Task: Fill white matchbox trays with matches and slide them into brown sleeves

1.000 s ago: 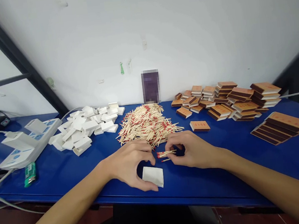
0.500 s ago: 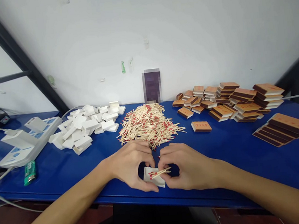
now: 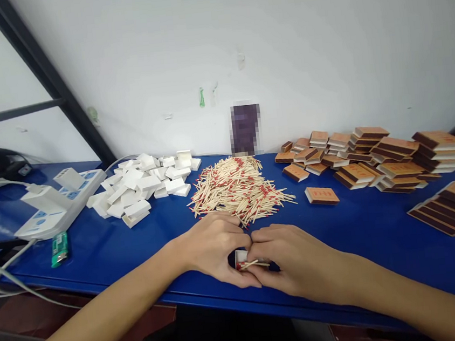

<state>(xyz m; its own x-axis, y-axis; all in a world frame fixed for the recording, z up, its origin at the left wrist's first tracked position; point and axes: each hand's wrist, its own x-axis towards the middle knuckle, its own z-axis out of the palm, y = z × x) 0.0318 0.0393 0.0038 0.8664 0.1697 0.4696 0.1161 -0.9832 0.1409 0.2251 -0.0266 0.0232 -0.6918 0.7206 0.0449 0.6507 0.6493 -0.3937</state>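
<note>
My left hand [image 3: 220,250] curls round a small white matchbox tray [image 3: 241,255], gripping its left side with the thumb in front and fingers behind. A few red-headed matches [image 3: 249,264] lie low in the tray. My right hand [image 3: 291,256] is closed over the tray's right half, its thumb and index finger pressed on the matches. That half of the tray is hidden by my right fingers. Just beyond both hands is a big heap of loose matches [image 3: 239,188].
White trays [image 3: 135,183] are piled at the left. Orange and brown matchboxes [image 3: 356,154] are heaped at the right, with one box [image 3: 322,195] apart and flat sleeves [image 3: 454,206] nearer. A power strip [image 3: 62,204], cables and a green lighter [image 3: 59,249] occupy the far left.
My right hand has moved left and down over the tray, bringing the matches lower into it. Both hands are now closer together. The view has turned slightly left.
</note>
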